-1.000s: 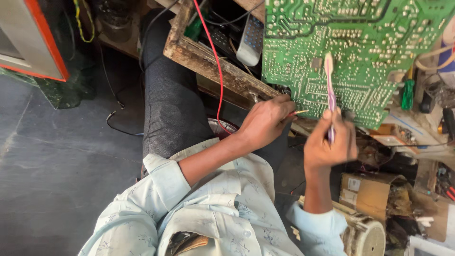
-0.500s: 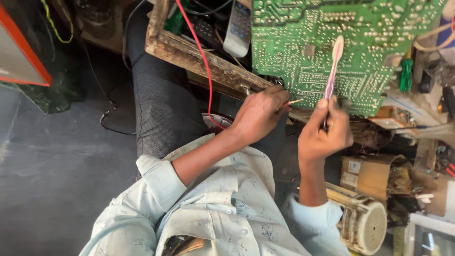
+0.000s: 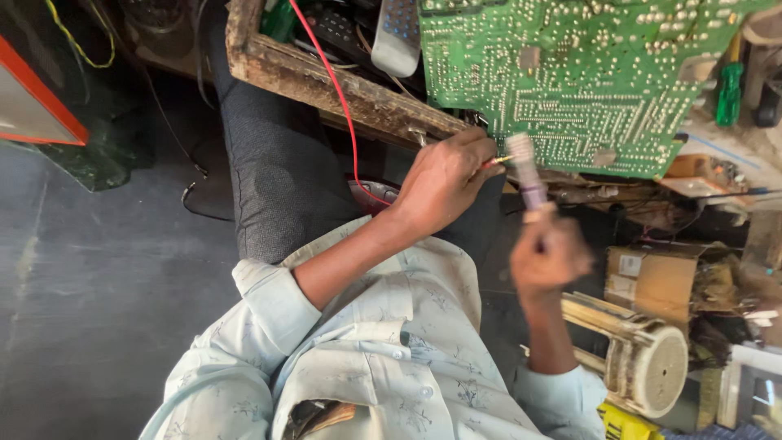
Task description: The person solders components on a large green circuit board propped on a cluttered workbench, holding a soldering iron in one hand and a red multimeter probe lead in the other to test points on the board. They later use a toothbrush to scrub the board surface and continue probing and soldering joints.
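A green circuit board (image 3: pixel 586 81) stands solder side toward me against a worn wooden tray (image 3: pixel 326 77). My left hand (image 3: pixel 444 183) is at the board's lower edge, pinching a thin probe (image 3: pixel 498 161) with a yellow-red tip; a red wire (image 3: pixel 342 106) runs down behind that hand. My right hand (image 3: pixel 550 257), blurred by motion, sits below the board and grips a brush (image 3: pixel 525 175) with a pale head and purple handle. The brush head reaches the board's lower edge beside the probe tip.
A grey remote control (image 3: pixel 399 37) lies in the tray. A green-handled screwdriver (image 3: pixel 729 90) sits at the right. A cardboard box (image 3: pixel 652 281) and a cream cylindrical part (image 3: pixel 652 367) lie lower right. My dark-trousered leg (image 3: pixel 273 171) and an orange-edged panel (image 3: pixel 37 114) are on the left.
My right hand has dropped down with the brush, whose head slid from mid-board to the lower edge. My left hand stays at the board's edge with the probe.
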